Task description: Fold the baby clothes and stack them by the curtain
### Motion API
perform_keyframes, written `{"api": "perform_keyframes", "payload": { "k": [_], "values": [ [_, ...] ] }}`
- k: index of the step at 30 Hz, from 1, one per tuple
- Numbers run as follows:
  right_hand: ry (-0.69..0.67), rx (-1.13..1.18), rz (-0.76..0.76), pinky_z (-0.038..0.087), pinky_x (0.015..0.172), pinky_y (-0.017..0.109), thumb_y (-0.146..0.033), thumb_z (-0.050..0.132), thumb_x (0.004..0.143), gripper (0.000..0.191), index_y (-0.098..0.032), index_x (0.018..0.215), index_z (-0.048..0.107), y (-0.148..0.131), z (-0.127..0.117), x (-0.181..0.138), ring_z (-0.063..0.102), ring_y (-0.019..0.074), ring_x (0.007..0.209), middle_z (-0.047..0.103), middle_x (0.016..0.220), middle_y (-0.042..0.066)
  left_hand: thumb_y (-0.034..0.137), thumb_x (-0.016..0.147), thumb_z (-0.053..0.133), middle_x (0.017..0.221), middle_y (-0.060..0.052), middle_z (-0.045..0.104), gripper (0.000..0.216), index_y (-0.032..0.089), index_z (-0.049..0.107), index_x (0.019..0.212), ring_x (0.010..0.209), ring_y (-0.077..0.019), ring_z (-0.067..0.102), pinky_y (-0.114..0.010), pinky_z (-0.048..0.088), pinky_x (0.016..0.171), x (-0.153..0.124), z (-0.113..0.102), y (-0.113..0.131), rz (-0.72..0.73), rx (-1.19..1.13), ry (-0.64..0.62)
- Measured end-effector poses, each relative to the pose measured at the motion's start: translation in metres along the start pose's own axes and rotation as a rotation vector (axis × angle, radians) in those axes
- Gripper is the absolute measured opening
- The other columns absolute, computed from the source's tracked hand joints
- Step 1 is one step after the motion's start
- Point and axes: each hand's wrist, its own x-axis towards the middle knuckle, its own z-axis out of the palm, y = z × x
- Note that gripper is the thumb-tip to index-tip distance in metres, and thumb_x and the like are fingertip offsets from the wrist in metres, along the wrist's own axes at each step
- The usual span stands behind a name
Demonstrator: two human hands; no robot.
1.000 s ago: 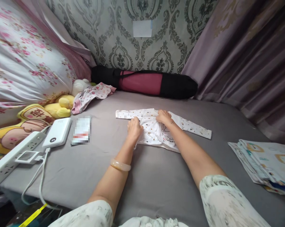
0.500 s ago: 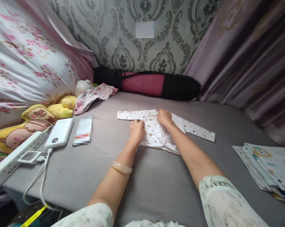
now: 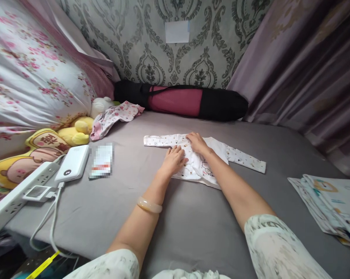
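A small white long-sleeved baby top (image 3: 218, 149) with a fine scattered print lies on the grey bed sheet (image 3: 192, 221), its sleeves stretched out to both sides. My left hand (image 3: 174, 159) rests on the left part of its body, fingers extended and slightly spread. Higher up, near the neckline, my right hand (image 3: 197, 142) lies on the cloth with its fingers reaching left. Part of a drawn figure shows beside my right wrist; the wrist and forearm hide the rest of it.
Folded printed cloths (image 3: 331, 201) are stacked at the right. Along the wall lies a long black and red bag (image 3: 177, 101). To the left are a pink-trimmed garment (image 3: 116, 118), plush toys (image 3: 78, 130), a power bank (image 3: 73, 162), a power strip (image 3: 20, 190) and a blurred packet (image 3: 101, 161).
My left hand has gone from gripping the cloth to lying on it with fingers stretched out. My right hand has shifted slightly left and its fingers have loosened.
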Motion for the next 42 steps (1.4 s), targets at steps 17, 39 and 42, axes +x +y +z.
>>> {"api": "perform_keyframes", "payload": {
  "k": [17,39,42],
  "values": [
    [-0.02,0.091,0.353,0.042,0.089,0.028,-0.021,0.042,0.096,0.032,-0.022,0.121,0.061,0.016,-0.014,-0.059,0.058,0.0202,0.11,0.058,0.125,0.01,0.049,0.082,0.064,0.111,-0.011,0.058,0.03,0.019,0.068,0.079,0.112,-0.0305,0.045,-0.042,0.034,0.097,-0.005,0.01,0.048,-0.198,-0.031,0.054],
    [0.137,0.156,0.47,0.042,0.08,0.03,-0.024,0.046,0.094,0.018,-0.025,0.103,0.061,0.007,-0.007,-0.057,0.058,0.0212,0.105,0.064,0.113,0.005,0.044,0.074,0.069,0.115,-0.01,0.057,0.024,0.02,0.069,0.078,0.115,-0.0327,0.044,-0.043,0.036,0.094,-0.003,0.012,0.044,-0.282,-0.078,-0.004],
    [0.14,0.145,0.486,0.043,0.08,0.03,-0.023,0.045,0.094,0.019,-0.025,0.105,0.061,0.004,-0.005,-0.056,0.058,0.0216,0.104,0.062,0.114,0.006,0.041,0.074,0.068,0.115,-0.008,0.058,0.02,0.021,0.069,0.076,0.116,-0.0316,0.045,-0.041,0.036,0.093,-0.002,0.011,0.045,-0.294,-0.103,-0.004]
  ]
}}
